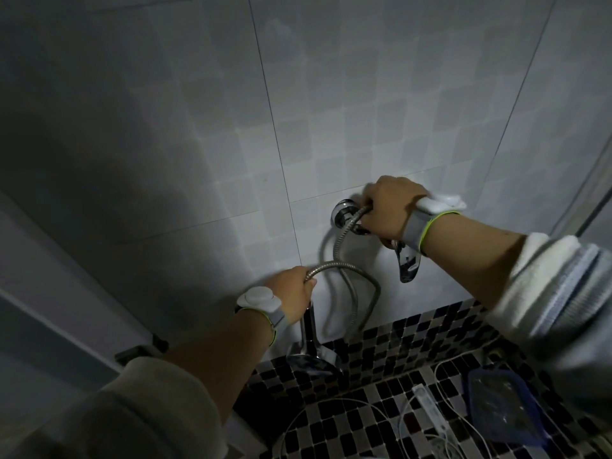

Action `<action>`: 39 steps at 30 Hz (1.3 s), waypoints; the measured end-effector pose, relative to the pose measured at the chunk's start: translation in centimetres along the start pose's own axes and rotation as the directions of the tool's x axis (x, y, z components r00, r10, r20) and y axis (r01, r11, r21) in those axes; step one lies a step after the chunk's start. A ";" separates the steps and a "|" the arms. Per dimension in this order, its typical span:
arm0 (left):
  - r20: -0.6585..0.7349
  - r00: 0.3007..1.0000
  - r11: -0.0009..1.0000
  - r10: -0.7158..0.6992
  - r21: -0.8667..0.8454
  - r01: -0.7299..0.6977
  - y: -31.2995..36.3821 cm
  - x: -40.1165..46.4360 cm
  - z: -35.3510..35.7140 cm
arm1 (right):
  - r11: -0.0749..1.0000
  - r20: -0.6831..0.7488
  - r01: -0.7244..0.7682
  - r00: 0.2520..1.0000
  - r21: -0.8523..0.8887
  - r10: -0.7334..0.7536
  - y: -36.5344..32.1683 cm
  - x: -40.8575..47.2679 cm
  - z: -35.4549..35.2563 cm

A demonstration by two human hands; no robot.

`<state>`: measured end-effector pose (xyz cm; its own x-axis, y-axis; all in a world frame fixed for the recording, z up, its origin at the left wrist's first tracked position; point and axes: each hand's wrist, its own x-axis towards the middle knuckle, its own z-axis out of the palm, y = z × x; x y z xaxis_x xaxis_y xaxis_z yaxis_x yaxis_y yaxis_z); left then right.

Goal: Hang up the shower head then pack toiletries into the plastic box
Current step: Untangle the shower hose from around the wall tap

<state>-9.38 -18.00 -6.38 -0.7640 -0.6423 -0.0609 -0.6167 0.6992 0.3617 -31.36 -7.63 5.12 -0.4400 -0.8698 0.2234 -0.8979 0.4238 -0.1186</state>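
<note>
A chrome shower head hangs face down just above the mosaic ledge. My left hand is closed round its handle, where the metal hose comes out. The hose loops down along the tiled wall and rises to a round chrome wall fitting. My right hand is closed on the hose's upper end at that fitting. A chrome tap lever hangs below this hand. The clear plastic box with a blue rim lies on the ledge at the lower right.
The black-and-white mosaic ledge carries a white tube and thin white cables beside the box. Pale wall tiles fill the view above. A dark frame edge stands at the left. The scene is dim.
</note>
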 end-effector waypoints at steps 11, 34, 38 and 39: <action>0.027 0.999 1.000 0.030 -0.003 -0.030 1.0 -0.2 0.3 | 0.881 -0.186 -0.136 0.952 0.453 0.243 3.5 -2.3 -0.7; 0.274 0.950 0.989 0.147 -0.022 -0.146 8.3 -0.5 6.4 | 0.894 0.098 0.433 0.891 0.113 -0.443 2.6 -20.5 14.7; 0.290 0.952 0.995 0.095 -0.067 -0.079 11.5 0.6 6.8 | 0.761 0.044 0.646 0.763 -0.064 -0.645 4.5 -21.0 16.6; 0.297 0.953 0.996 0.057 -0.077 -0.036 12.2 1.0 7.1 | 0.733 0.017 0.672 0.738 -0.111 -0.674 5.0 -21.2 17.0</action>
<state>-19.05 -7.90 -8.58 -0.8200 -0.4790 -0.3132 -0.5722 0.6955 0.4345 -26.35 8.63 -16.63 0.2808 -0.9322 0.2285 -0.9543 -0.2457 0.1703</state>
